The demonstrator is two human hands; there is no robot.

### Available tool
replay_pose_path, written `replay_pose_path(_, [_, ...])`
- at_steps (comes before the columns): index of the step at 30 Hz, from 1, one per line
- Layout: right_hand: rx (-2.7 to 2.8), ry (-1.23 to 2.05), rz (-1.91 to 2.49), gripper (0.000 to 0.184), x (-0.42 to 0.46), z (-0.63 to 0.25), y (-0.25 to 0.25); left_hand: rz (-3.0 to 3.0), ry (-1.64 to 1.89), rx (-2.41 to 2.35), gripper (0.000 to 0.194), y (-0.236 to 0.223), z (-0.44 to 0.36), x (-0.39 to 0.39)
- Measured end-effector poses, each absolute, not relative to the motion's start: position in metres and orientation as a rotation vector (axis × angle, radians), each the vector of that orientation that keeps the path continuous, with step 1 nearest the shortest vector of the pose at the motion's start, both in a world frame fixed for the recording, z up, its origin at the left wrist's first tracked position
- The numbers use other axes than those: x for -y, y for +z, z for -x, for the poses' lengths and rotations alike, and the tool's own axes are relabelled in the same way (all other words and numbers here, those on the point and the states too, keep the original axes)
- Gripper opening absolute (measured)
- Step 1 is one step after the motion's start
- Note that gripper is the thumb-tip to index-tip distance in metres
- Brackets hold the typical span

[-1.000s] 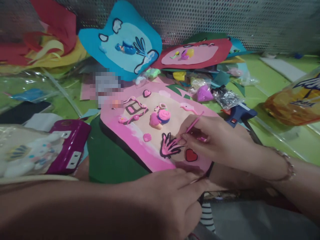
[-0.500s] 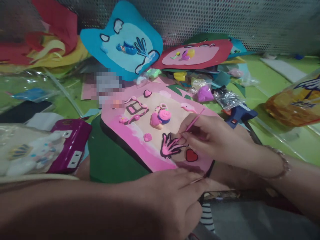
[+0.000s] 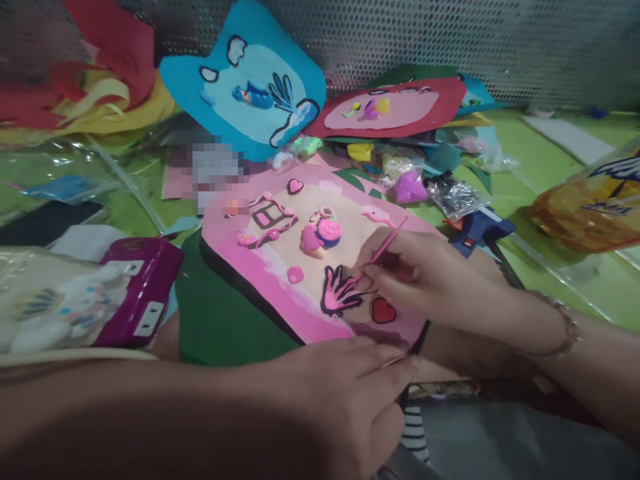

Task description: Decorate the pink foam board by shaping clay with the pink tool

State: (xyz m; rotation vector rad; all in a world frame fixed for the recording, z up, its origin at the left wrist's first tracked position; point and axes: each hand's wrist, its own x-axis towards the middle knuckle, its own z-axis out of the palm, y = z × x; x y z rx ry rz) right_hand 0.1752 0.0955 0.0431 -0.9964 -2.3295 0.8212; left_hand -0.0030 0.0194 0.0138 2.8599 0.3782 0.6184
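Between thumb and fingers, my right hand [image 3: 400, 267] pinches a thin pink modelling tool [image 3: 388, 241]. Its lower end is at the pink clay fronds with a black outline [image 3: 340, 293] on a pink paper picture [image 3: 280, 293]; the exact tip is hidden by the fingers. My left hand [image 3: 345, 393] lies over the near edge of the picture, fingers stretched out and pressing on it. Just below the right hand is a red clay heart [image 3: 383, 310]. A pink and blue clay snail-like figure [image 3: 325, 230] sits mid-picture, with a black-framed clay shape [image 3: 273, 217] left of it.
Blue [image 3: 190, 73] and red [image 3: 445, 100] paper pictures lean at the back. At left are a purple-trimmed pouch [image 3: 155, 267] and green paper [image 3: 225, 327]. Bagged purple clay [image 3: 411, 188], a dark blue tool [image 3: 480, 230] and an amber-filled bag [image 3: 570, 220] lie right.
The pink tool has tilted very slightly in my right hand. My left hand and the picture stay in place.
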Motion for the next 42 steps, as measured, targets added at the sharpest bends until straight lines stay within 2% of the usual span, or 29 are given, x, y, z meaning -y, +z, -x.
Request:
replay_pose_path(5, [2.322, 0.830, 0.986, 0.014, -0.0944, -0.1761, 0.0434, -2.899, 0.524, -0.409, 0.035, 0.0151, 0.0042, -0.0189])
replay_pose_path(12, [2.320, 0.843, 0.984, 0.014, -0.0944, -0.1755, 0.0438, -2.865, 0.588, -0.362, 0.031, 0.0143, 0.0035, -0.0203])
replay_pose_path(36, [2.220, 1.011, 1.005, 0.013, -0.0961, -0.1752, 0.0408, -2.875, 0.561, -0.427, 0.033, 0.0124, 0.0044, -0.0184])
replay_pose_path(42, [2.137, 1.145, 1.001, 0.013, -0.0959, -0.1755, 0.0398, -2.911, 0.546, -0.401, 0.030, 0.0125, 0.0041, -0.0190])
